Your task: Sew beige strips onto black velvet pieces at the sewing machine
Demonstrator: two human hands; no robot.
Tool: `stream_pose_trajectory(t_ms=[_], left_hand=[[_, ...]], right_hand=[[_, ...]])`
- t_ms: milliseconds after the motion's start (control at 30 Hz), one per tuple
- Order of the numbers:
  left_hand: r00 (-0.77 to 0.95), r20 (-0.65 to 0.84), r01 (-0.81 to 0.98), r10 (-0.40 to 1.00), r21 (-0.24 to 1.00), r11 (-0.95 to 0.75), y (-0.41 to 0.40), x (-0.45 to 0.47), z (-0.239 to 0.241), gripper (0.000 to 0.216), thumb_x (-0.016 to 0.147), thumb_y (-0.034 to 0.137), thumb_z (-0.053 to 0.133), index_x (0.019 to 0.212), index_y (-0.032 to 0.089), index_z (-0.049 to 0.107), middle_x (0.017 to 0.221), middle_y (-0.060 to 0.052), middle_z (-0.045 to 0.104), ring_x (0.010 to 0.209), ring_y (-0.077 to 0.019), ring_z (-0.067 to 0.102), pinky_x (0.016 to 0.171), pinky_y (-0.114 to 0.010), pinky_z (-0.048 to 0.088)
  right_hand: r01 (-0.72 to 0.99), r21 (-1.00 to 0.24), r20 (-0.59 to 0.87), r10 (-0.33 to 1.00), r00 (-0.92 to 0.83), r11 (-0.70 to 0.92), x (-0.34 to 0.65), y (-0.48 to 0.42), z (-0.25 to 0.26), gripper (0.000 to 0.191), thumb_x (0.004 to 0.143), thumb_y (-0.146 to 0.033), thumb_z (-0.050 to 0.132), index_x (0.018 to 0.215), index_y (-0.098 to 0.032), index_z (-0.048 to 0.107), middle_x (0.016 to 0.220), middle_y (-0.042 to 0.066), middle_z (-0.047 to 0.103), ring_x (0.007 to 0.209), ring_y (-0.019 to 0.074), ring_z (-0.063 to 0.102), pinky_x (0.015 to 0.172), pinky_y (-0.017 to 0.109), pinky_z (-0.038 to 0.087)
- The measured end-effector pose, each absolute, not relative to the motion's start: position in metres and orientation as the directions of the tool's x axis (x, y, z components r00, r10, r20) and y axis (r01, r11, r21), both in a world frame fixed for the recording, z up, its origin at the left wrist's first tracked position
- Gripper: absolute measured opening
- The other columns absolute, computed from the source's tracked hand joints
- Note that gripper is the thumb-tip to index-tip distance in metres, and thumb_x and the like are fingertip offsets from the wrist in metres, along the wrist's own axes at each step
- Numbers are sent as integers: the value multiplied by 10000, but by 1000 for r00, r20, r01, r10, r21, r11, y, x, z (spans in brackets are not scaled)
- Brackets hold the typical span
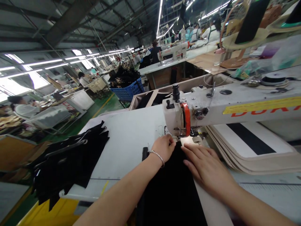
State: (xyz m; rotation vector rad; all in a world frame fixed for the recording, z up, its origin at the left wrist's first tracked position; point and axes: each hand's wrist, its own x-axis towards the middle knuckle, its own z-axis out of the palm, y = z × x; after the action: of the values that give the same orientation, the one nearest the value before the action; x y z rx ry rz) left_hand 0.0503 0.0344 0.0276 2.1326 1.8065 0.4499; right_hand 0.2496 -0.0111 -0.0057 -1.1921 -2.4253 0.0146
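Note:
A long piece of black fabric [174, 188] runs from the bottom edge up to the needle area of a white sewing machine [178, 116], with a pale strip [211, 204] along its right side. My left hand [164, 147], a silver bangle on its wrist, has its fingers curled and pinched at the fabric's upper left edge, close to the presser foot. My right hand [207, 168] lies flat with fingers stretched forward over the fabric's right edge and the pale strip. The machine's lamp lights the spot between both hands.
Black fabric pieces [72, 157] hang over the table's left edge. Stacked pale panels with a black stripe [254, 141] lie right, under the machine arm. Behind stand a blue crate [129, 89] of black pieces and another sewing machine [175, 51]. Several people work farther off.

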Motion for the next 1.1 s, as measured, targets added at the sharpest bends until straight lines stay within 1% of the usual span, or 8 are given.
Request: stream_pose_trajectory(t_ms=[267, 367, 433, 533, 600, 667, 833, 1100], left_hand=[[169, 87, 905, 982, 381, -190, 45, 55, 17, 108, 883, 252, 526, 850, 189, 607, 821, -34, 681, 751, -196, 639, 687, -296, 481], [186, 113, 906, 976, 364, -214, 39, 55, 22, 99, 889, 218, 521, 897, 179, 611, 884, -47, 678, 840, -205, 637, 777, -324, 501], [295, 150, 884, 944, 331, -329, 28, 54, 27, 100, 893, 212, 535, 934, 179, 621, 998, -55, 669, 974, -216, 613, 898, -355, 485], [530, 202, 786, 823, 246, -567, 9, 49, 28, 168, 914, 223, 542, 1052, 165, 619, 1167, -71, 631, 1160, -229, 540, 1052, -403, 414], [587, 221, 748, 779, 221, -626, 0, 45, 24, 238, 924, 211, 532, 1148, 149, 585, 1236, -82, 609, 1231, -225, 505, 1105, -427, 375], [581, 234, 749, 780, 223, -624, -1, 42, 19, 279, 929, 199, 526, 1201, 151, 556, 1286, -82, 586, 1272, -217, 481, 1136, -443, 347], [556, 238, 763, 797, 235, -602, 5, 38, 13, 289, 930, 181, 511, 1216, 176, 553, 1311, -76, 576, 1283, -215, 484, 1146, -481, 338], [575, 234, 754, 784, 221, -619, 15, 38, 10, 286, 935, 173, 497, 1212, 178, 563, 1286, -71, 595, 1270, -191, 501, 1158, -454, 328]], right_hand=[[766, -162, 376, 756, -535, 622, 248, -10, -9, 500, 960, -441, 431, 1393, -193, 421, 1374, 80, 504, 1207, 255, 456, 967, 436, 340], [767, -157, 379, 756, -534, 621, 249, -10, -10, 504, 958, -440, 436, 1397, -194, 414, 1383, 80, 492, 1211, 257, 448, 968, 439, 340], [762, -164, 385, 752, -535, 627, 250, -10, -9, 488, 954, -433, 450, 1385, -206, 429, 1371, 75, 500, 1205, 253, 451, 971, 433, 340], [746, -177, 391, 741, -545, 642, 251, -12, -9, 448, 948, -416, 472, 1356, -233, 457, 1344, 57, 513, 1200, 241, 451, 989, 424, 334], [742, -182, 390, 740, -548, 645, 251, -13, -9, 435, 945, -401, 481, 1350, -243, 460, 1334, 48, 514, 1200, 237, 449, 997, 424, 331], [749, -186, 390, 747, -539, 637, 250, -13, -9, 434, 945, -385, 482, 1355, -242, 453, 1333, 47, 510, 1204, 236, 444, 996, 428, 335], [762, -184, 392, 757, -523, 621, 248, -13, -10, 432, 953, -368, 465, 1362, -231, 443, 1319, 56, 515, 1193, 231, 453, 979, 434, 357], [763, -187, 378, 762, -526, 619, 248, -10, -11, 449, 950, -378, 464, 1371, -222, 450, 1311, 65, 520, 1177, 229, 478, 980, 429, 407]])
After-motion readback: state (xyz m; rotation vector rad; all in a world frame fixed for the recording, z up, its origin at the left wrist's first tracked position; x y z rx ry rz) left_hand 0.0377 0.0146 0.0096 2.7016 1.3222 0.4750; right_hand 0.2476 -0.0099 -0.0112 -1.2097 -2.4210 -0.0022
